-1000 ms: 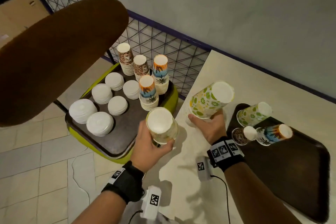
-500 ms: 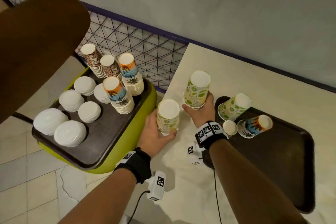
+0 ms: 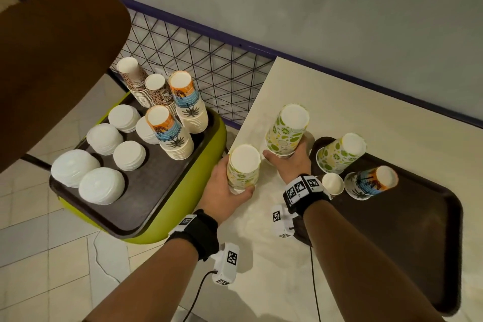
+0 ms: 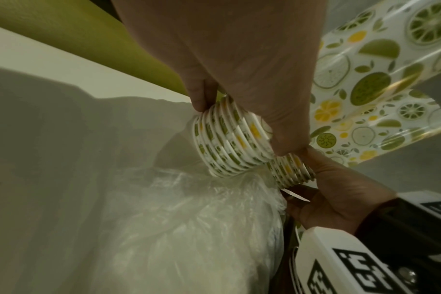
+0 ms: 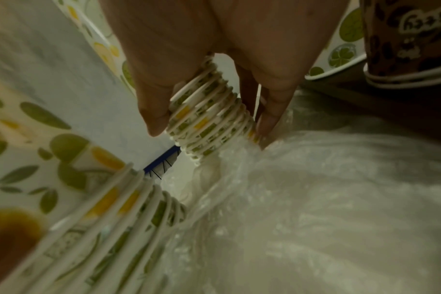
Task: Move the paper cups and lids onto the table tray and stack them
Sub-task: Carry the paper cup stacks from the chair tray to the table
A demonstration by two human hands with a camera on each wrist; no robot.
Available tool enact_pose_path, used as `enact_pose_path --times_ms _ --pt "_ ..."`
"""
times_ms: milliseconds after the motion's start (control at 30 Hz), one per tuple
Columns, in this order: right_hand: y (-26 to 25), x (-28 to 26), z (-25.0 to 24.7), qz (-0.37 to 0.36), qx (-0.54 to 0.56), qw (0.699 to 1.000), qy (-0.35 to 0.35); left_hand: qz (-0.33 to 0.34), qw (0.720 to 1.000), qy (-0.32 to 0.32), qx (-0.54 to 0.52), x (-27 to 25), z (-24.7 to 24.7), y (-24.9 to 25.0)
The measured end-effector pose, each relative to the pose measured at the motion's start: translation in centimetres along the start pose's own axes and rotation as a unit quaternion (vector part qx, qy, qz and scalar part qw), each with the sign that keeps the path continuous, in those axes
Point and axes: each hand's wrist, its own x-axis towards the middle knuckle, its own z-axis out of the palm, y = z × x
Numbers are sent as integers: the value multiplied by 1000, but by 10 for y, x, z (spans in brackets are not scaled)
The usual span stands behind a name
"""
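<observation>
Two lime-print paper cup stacks came down onto the pale surface: left hand [image 3: 222, 188] fingers curled round one [image 3: 243, 167], right hand [image 3: 290, 162] round the other [image 3: 286, 129]. Dark table tray [image 3: 431, 230] just right; transfer pending.

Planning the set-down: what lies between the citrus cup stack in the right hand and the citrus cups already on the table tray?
Head view: nothing stands between that stack and the tray's citrus cups, only the right hand's fingers, bare tabletop and the table tray's rim.
</observation>
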Motion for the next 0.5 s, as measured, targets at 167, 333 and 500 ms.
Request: enact_pose_path --times_ms 167,333,500 --pt "-1 -1 -8 7 7 1000 -28 -12 999 -17 -32 -5 -12 10" --pt "-6 -19 -28 -12 32 999 -11 -10 999 -29 27 -21 -40 7" --pt "-36 -64 -55 -89 50 989 107 24 993 98 56 -53 -85 12"
